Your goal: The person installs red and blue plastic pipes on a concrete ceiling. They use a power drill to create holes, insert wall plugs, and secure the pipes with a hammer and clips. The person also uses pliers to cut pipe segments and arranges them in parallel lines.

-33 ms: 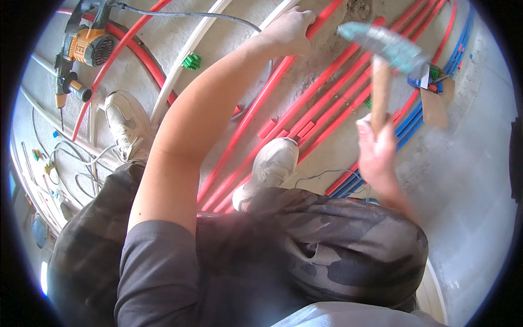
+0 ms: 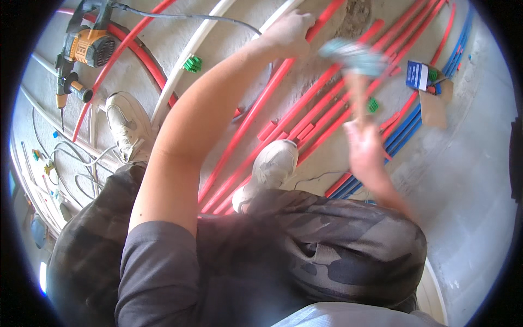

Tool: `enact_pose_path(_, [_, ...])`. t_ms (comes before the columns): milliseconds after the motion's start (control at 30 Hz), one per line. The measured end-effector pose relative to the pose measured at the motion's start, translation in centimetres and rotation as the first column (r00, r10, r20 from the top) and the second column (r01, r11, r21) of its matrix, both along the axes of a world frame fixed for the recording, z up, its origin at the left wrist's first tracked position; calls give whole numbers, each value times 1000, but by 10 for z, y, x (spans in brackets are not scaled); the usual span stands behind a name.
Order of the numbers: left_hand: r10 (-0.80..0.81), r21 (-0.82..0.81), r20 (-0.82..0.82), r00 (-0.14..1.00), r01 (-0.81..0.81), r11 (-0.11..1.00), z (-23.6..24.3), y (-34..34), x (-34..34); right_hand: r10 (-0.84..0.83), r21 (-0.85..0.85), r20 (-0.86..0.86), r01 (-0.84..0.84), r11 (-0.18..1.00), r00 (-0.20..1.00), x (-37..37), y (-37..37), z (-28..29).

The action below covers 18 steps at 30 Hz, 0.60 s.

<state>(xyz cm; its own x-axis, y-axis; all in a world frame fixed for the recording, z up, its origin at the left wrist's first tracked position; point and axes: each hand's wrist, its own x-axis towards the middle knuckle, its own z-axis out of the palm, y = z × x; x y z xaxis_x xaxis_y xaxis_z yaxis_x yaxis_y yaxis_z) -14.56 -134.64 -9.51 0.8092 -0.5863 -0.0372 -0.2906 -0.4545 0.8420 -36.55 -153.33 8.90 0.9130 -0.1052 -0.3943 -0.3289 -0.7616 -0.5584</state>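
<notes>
My right hand [image 2: 365,150] is closed round the wooden handle of a hammer [image 2: 357,101]. The hammer's blue-green metal head, smeared by motion, is raised over red pipes at the upper right. At the top centre, my left hand [image 2: 291,34] is closed down beside a long red pipe [image 2: 267,90]. Its curled fingertips are mostly hidden, so what they pinch does not show. Other parallel red pipes [image 2: 321,106] run diagonally over the concrete floor below the hammer.
An orange-and-black rotary hammer drill [image 2: 87,48] lies at the upper left, its cable [image 2: 185,15] reaching toward my left hand. Green clips [image 2: 192,64], white pipe [image 2: 188,52], blue pipes [image 2: 406,128] and an opened cardboard box [image 2: 434,103] lie around. My shoe [image 2: 275,163] stands by the red pipes.
The hammer and my right hand have swung left and slightly down, bringing the hammer head closer to my left hand. My left hand stays almost in place.
</notes>
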Motion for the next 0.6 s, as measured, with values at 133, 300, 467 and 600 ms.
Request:
enact_pose_path(133, [9, 47, 8, 1000, -9, 999, 6, 13, 9, 159, -115, -338, -208, 971, 928, 21, -14, -13])
enact_pose_path(300, [-7, 66, -6, 1000, 7, 998, -5, 4, -7, -30, 34, -93, 33, 999, 995, -1, 0, -13])
enact_pose_path(467, [19, 68, 139, 990, -29, 997, -2, 12, -3, 173, -112, -237, -204, 973, 956, 21, -9, -18])
enact_pose_path(600, [1, 67, -41, 999, 2, 998, 8, 2, -3, -90, -26, -48, 89, 996, 995, 3, -3, -23])
